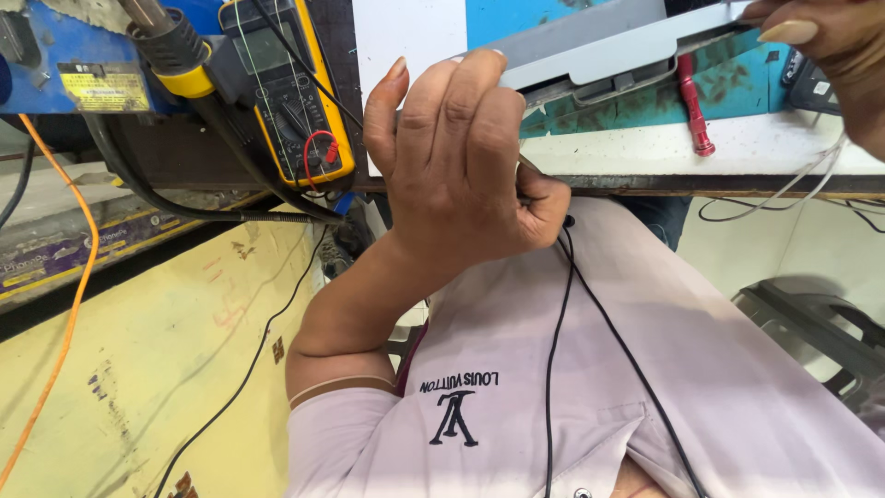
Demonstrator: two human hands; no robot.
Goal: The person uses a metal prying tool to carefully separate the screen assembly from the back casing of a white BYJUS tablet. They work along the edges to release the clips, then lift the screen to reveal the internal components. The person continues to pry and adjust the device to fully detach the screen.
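Observation:
My left hand (461, 161) is raised in front of the bench edge, its fingers curled into a fist around a thin black cable (556, 332) that hangs down over my pale shirt. Part of what it grips is hidden inside the fist. Its fingertips reach the near end of a flat grey device (599, 46) lying on the bench. At the top right corner, my right hand (830, 46) pinches the far edge of that same grey device between thumb and fingers; most of this hand lies outside the frame.
A yellow multimeter (286, 92) with leads stands at the bench's left, beside a blue box (64, 55) and a thick black hose (184, 175). A red-handled screwdriver (693, 106) lies on the bench. An orange cable (69, 304) crosses the yellow floor. A dark stool (811, 323) stands at the right.

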